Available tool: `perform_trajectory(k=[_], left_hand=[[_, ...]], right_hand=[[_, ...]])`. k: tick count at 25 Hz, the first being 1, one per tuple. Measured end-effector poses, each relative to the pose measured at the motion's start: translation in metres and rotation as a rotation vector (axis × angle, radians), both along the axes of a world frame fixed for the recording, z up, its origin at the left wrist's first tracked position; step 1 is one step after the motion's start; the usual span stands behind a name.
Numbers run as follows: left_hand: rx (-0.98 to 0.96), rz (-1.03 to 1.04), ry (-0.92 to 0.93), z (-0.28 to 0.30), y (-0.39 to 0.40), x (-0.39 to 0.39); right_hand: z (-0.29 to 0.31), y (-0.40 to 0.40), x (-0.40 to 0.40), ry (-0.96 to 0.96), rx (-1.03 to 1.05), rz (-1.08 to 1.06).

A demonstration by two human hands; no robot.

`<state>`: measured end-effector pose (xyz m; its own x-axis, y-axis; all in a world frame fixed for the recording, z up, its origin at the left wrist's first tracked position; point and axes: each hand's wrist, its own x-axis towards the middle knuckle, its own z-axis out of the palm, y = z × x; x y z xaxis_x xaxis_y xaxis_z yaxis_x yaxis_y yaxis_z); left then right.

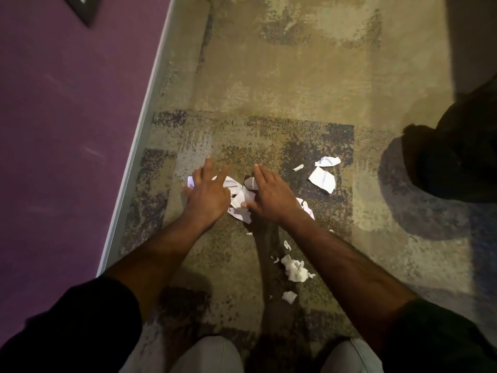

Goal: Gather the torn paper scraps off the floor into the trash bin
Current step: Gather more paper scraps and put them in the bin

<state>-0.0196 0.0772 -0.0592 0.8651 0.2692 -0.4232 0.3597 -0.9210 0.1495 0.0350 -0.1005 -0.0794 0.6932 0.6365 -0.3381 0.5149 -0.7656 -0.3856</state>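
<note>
Scraps (240,200) lie on carpet (295,84) between my hands: left hand (208,193) and right hand (270,196) both spread flat, gripping nothing. Paper looks feather-light, limp, tearable; I'd rake inward, scoop from underneath. More pieces (322,179) lie right, clump (294,269) nearer me

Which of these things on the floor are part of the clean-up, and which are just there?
Part of the job:
- paper scraps between the hands
- scraps further right
- crumpled scraps nearer the knees
- left hand, right hand

Just there:
- carpet
- purple wall
- dark object
</note>
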Motion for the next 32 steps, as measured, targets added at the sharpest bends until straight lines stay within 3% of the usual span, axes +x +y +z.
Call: perform_trajectory(k=[5, 10, 15, 21, 27, 32], left_hand=[[-0.049, -0.185, 0.175, -0.009, 0.033, -0.009], [-0.077, -0.3, 0.304, -0.013, 0.056, -0.008], [-0.047, -0.365, 0.155, -0.009, 0.064, -0.025], [-0.107, -0.363, -0.001, -0.008, 0.062, -0.032], [-0.224, -0.339, 0.083, -0.007, 0.045, -0.005], [-0.041, -0.462, -0.03, -0.003, 0.01, -0.017]], right_hand=[[-0.005, 0.022, -0.012, 0.094, -0.067, 0.005], [-0.008, 0.042, -0.023, 0.01, -0.098, 0.005], [-0.011, 0.065, -0.027, 0.101, -0.018, 0.004], [-0.014, 0.069, -0.038, 0.049, 0.067, -0.072], [-0.013, 0.044, -0.037, 0.033, 0.08, -0.157], [-0.013, 0.027, -0.037, 0.05, 0.13, -0.221]])
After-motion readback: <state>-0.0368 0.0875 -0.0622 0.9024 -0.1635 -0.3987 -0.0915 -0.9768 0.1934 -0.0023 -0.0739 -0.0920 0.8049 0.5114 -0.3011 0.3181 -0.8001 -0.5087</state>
